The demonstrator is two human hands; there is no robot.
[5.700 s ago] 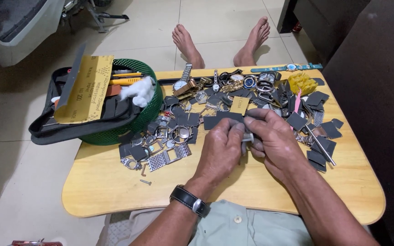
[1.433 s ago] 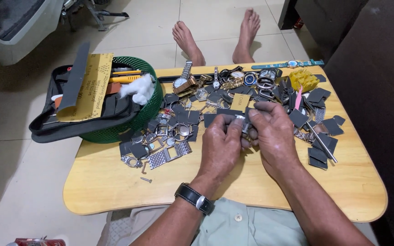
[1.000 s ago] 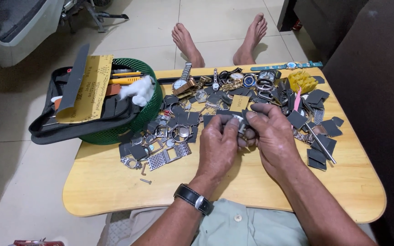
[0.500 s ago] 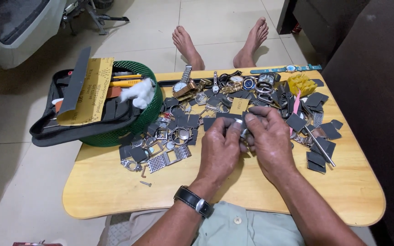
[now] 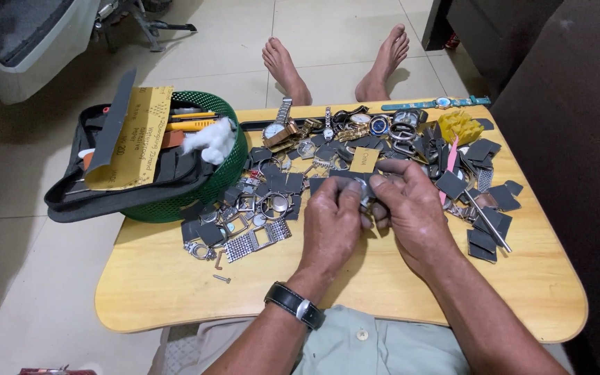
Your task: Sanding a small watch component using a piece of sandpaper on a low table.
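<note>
From the head camera, both hands meet over the middle of a low wooden table (image 5: 175, 292). The left hand (image 5: 331, 226) and the right hand (image 5: 411, 212) are closed together on a small metal watch part (image 5: 364, 196), pinched between the fingertips of both; most of it is hidden by the fingers. A black wristwatch (image 5: 294, 305) sits on the left wrist.

Just beyond the hands lies a spread of watch cases, bracelets and dark square scraps (image 5: 484, 239), with a small tan paper tag (image 5: 364, 160) among them. A yellow block (image 5: 461, 126) sits near the far right edge, just by a teal-strapped watch (image 5: 439, 103). A loose screw (image 5: 221, 278) lies alone on bare wood to the left.

At the table's left end stands a green mesh basket (image 5: 227, 177) holding a black pouch (image 5: 105, 201). A yellow sheet of sandpaper (image 5: 133, 139) leans on it, beside a white wad (image 5: 210, 139).

Two bare feet (image 5: 335, 66) rest on the tiled floor beyond the table.
</note>
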